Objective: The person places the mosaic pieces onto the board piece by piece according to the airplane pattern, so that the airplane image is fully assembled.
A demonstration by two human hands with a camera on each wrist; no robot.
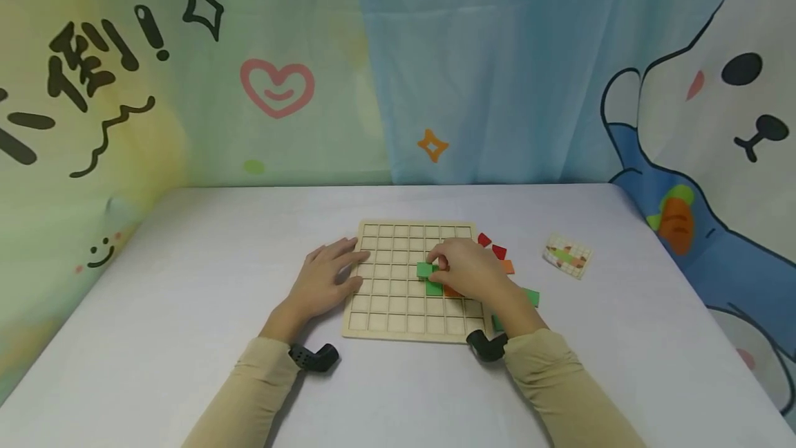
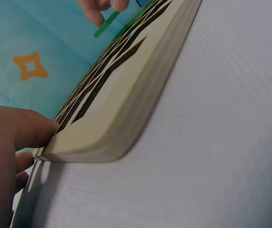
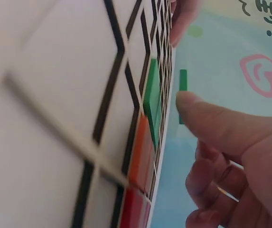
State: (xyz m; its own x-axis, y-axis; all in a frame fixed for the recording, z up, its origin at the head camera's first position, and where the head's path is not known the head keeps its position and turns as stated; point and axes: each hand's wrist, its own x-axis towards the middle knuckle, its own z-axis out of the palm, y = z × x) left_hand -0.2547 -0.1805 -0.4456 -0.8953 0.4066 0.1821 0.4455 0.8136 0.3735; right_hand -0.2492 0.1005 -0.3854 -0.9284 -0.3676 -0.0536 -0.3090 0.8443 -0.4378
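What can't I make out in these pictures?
Head view: part of the board, covered by the right grip.
Head view: fine details on the card, too small.
Left wrist view: most of the right grip, cut off by the top edge.
Right wrist view: the board's nearest part, blurred.

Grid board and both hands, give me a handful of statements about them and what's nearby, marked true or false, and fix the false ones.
1. The right hand pinches a green tile. True.
2. That tile lies flat in the grid. False: it is raised above the grid board.
3. The left hand touches the board's left edge. True.
4. Every tile on the board is green. False: an orange tile is there too.
5. A pictured card lies right of the board. True.
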